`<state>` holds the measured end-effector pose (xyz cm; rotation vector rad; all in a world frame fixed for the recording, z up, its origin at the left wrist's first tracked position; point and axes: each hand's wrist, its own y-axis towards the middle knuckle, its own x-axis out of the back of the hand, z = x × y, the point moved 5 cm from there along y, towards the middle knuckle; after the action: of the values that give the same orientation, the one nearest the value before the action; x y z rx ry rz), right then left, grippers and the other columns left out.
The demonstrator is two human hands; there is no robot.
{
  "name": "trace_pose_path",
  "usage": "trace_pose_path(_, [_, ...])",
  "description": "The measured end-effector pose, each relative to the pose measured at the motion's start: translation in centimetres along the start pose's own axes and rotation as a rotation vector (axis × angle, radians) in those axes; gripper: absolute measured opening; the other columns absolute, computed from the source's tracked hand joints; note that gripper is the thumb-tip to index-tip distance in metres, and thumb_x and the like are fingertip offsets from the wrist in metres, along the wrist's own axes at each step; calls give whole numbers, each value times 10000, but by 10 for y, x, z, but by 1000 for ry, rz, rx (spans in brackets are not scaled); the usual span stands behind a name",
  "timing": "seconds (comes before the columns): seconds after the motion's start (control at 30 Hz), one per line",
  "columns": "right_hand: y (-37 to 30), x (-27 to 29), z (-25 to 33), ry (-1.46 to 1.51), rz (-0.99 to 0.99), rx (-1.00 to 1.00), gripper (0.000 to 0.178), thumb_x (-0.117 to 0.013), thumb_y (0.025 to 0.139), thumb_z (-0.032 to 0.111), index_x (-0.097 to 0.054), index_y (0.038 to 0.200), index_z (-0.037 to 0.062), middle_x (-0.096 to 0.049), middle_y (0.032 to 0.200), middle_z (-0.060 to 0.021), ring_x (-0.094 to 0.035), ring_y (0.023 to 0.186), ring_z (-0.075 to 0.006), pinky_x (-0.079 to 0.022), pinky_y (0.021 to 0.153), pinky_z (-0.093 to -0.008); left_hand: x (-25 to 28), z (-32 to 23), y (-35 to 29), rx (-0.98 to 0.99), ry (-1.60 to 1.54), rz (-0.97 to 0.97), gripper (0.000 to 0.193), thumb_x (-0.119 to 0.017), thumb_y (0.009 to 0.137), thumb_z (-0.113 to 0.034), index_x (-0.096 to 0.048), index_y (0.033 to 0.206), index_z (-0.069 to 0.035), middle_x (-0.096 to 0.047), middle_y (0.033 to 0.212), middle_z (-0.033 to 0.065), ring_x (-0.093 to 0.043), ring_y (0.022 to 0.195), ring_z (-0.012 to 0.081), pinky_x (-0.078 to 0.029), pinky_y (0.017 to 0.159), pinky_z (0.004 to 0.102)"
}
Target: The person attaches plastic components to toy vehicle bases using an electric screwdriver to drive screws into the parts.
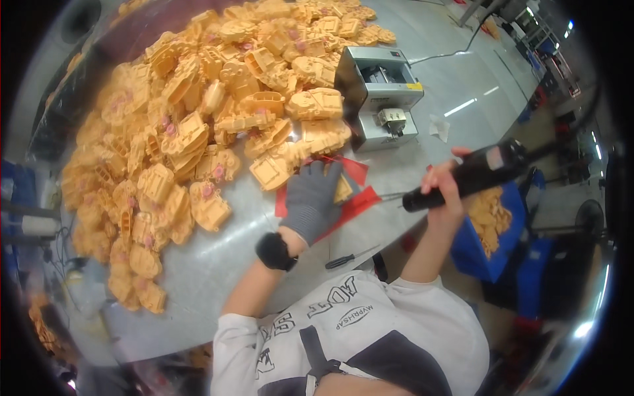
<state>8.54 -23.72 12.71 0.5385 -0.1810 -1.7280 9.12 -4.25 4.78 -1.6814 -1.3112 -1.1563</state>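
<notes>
Grey-gloved left hand (pixel 314 195) lies outstretched over a yellow moulded part (pixel 343 189); bare right hand (pixel 444 187) wraps 1 black cylindrical tool (pixel 485 174).

A black cylindrical power tool (pixel 465 177) pointed left; a partly hidden yellow plastic part (pixel 343 189) lay amid red sheeting (pixel 358 202).

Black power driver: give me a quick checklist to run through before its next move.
1. Black power driver held in the right hand: ok, fingers wrap it.
2. Left hand on the orange part: ok, though most of the part is hidden beneath it.
3. Driver shaft apart from the left hand: ok, red material shows between them.
4. Screw at the shaft's tip: cannot tell, too small.
5. Table free of loose tools: not ok, a thin screwdriver lies near the edge.
6. Both hands gloved: not ok, only the left.
</notes>
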Motion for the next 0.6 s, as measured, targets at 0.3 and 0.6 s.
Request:
trace_pose_path(0.3, [-6, 9, -6, 254, 29, 39, 453, -529, 788, 33, -334, 1194, -13, -466, 658, -69, -473, 531, -163, -414, 535, -288, 48, 133, -265, 702, -267, -730, 705, -624, 680, 14, -350, 1328, -17, -457, 1254, 128, -490, 1083, 232, -412, 902, 302])
trace_pose_path(0.6, [-19, 27, -46, 177, -183, -158, 382, -553, 788, 29, -402, 1137, -12, -473, 667, -55, -476, 538, -152, -418, 538, -285, -8, 229, -519, 1437, 808, -842, 627, -592, 850, -312, -345, 1291, 59, -439, 1272, 217, -451, 1158, 293, -376, 961, 334])
